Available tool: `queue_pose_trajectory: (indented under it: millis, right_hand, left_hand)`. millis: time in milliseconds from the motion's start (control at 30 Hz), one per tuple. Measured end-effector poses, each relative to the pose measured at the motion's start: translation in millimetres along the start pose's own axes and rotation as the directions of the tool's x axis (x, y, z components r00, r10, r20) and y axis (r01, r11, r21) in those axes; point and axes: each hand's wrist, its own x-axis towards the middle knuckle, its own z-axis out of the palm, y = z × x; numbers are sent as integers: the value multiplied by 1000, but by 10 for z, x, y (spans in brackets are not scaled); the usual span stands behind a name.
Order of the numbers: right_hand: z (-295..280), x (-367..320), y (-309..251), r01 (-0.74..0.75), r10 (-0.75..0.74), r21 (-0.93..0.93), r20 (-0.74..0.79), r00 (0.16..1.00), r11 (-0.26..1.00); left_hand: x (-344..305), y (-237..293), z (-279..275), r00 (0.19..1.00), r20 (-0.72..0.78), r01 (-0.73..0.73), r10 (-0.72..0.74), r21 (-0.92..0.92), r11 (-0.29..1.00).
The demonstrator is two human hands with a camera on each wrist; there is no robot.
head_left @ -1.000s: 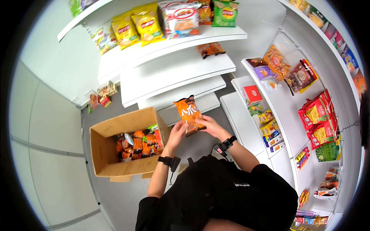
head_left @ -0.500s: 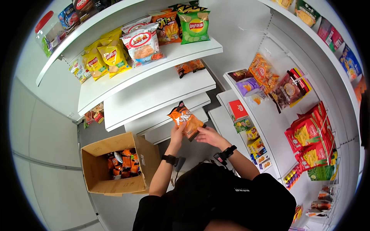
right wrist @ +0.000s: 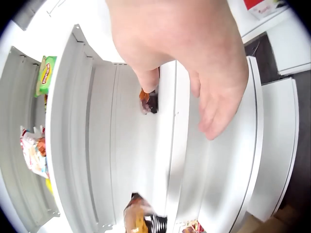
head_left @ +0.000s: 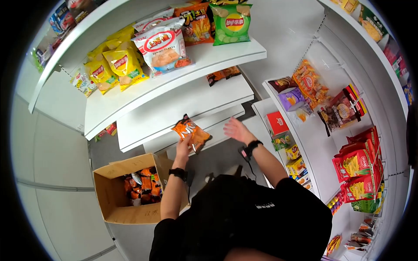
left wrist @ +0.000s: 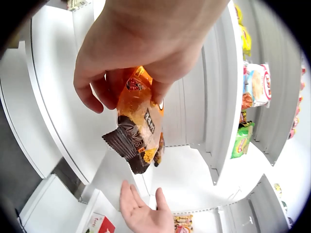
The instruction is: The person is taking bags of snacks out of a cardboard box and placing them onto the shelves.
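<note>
My left hand (head_left: pixel 184 148) grips an orange and dark brown snack bag (head_left: pixel 199 140) by its left side, in front of the white shelves. In the left wrist view the thumb and fingers pinch the bag (left wrist: pixel 141 124), its dark crimped end pointing away. To the right, apart from the bag, my right hand (head_left: pixel 238 130) is held up with its fingers extended and nothing in it. The right wrist view shows this hand (right wrist: pixel 187 48) over the shelf edges, the held bag at the bottom. Two similar orange bags (head_left: pixel 223 75) lie together on the shelf (head_left: pixel 191 102) behind.
A cardboard box (head_left: pixel 130 214) full of orange packets stands on the floor at left. The upper shelf holds yellow bags (head_left: pixel 126 67), a white bag (head_left: pixel 161 48) and a green bag (head_left: pixel 231 26) of snacks. Side shelves at right carry red bags (head_left: pixel 357 165) and small boxes.
My right hand has let go of the bag and moved away to the right. My left hand still holds the bag, now farther left. The head view has shifted.
</note>
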Motion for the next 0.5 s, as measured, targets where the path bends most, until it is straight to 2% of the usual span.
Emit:
queue_pose_trajectory:
  millis: [67,167,300,433,500]
  right_hand:
    - [-89,252,-152,33,-27,65,-103,994,997]
    - [-180,568,-346,89,-72,93,-179,981,992]
    - [-226,852,-525,135,-107,149,-183,977,980]
    - [-197,1054,-728,207,-157,159,-278,948,965]
    - [-184,1118,-792,239,-202,147,-226,953,960]
  left_hand:
    - [0,127,-20,1000,9,2,-2,-2,1000]
    - [226,100,-195,998,-1,66,-66,-30,997]
    - [450,150,-315,997,28,72,-70,-98,993]
    - [629,232,-447,996,45,81,-75,-158,984]
    - [716,280,-435,995,-2,98,-100,-200,975]
